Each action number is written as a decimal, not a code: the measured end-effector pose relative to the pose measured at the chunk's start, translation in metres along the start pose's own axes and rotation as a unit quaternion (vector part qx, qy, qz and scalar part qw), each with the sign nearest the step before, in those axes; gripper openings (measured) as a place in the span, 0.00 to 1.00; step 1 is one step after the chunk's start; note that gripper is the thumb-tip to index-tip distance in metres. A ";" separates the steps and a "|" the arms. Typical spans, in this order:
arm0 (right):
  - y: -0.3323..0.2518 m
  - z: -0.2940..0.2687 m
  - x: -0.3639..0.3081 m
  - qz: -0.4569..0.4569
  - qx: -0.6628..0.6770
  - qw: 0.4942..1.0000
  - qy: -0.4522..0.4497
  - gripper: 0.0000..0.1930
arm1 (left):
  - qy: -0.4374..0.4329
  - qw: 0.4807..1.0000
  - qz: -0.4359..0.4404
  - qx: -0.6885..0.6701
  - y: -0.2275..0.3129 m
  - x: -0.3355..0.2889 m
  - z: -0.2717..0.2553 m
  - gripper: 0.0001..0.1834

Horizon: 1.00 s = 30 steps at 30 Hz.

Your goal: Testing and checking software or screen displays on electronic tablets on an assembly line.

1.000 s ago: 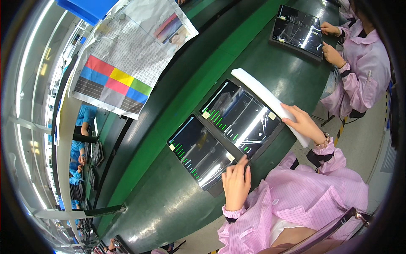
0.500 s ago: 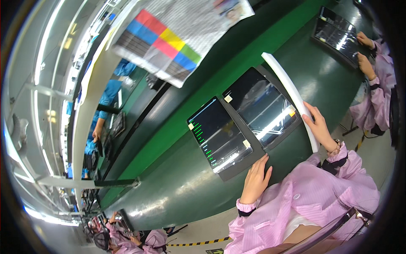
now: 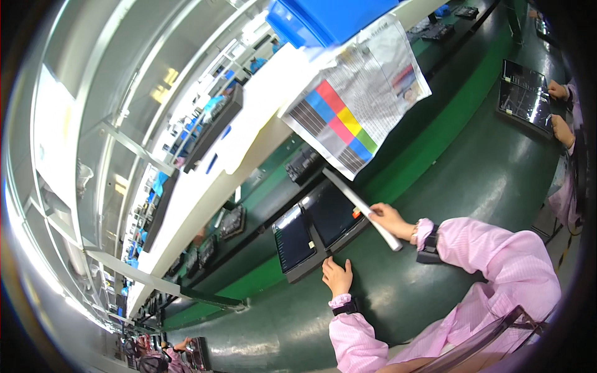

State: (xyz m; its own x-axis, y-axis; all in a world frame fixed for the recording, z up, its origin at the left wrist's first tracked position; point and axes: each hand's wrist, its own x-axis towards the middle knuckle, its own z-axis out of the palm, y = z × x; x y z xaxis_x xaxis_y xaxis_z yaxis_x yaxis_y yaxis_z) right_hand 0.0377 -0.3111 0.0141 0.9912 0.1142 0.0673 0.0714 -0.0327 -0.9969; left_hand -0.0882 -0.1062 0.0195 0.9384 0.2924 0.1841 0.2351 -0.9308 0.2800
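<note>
Two dark flat display panels, the left panel (image 3: 295, 241) and the right panel (image 3: 329, 214), lie side by side in dark grey frames at the far side of the green bench. The left one shows green lines along its left edge; small pale tabs sit on its surface. A long white strip (image 3: 359, 205) runs along the right panel's right side. My right hand (image 3: 390, 222) is closed on this strip near its middle. At the panels' near edge, my left hand (image 3: 337, 278) touches the frame with its fingertips, fingers extended and thumb apart.
A printed sheet with colour blocks (image 3: 348, 112) hangs from a white shelf beyond the panels, below a blue bin (image 3: 329, 22). A metal post (image 3: 211, 298) stands at left. At far right, another person's hands hold a dark panel (image 3: 525, 99).
Both panels and the white strip have moved away from me toward the bench's far side. My arms have stretched out along with them, and the view has shifted.
</note>
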 end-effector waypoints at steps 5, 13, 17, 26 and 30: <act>-0.010 0.051 0.028 0.075 0.057 0.995 0.024 0.21 | 0.048 0.997 -0.065 -0.020 -0.033 0.047 0.030 0.37; 0.037 0.010 0.036 -0.055 0.091 0.993 0.042 0.16 | -0.084 0.936 0.130 -0.316 0.002 0.058 0.039 0.31; -0.012 -0.030 -0.020 -0.051 0.013 0.998 -0.044 0.19 | 0.020 0.795 0.146 -0.588 0.140 -0.002 -0.090 0.14; -0.029 -0.089 -0.126 -0.158 -0.332 0.926 -0.082 0.23 | 0.111 0.764 0.448 -0.451 0.203 -0.057 -0.200 0.17; -0.043 -0.098 -0.151 -0.205 -0.410 0.881 -0.115 0.24 | 0.119 0.778 0.422 -0.450 0.207 -0.074 -0.188 0.18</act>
State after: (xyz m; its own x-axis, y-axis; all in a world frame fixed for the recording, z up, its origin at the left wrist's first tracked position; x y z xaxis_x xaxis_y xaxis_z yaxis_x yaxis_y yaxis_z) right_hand -0.1042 -0.4239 0.0503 0.8217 0.4775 0.3110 0.5677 -0.6382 -0.5200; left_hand -0.1566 -0.2788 0.2408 0.5637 -0.2086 0.7992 -0.8125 -0.3144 0.4910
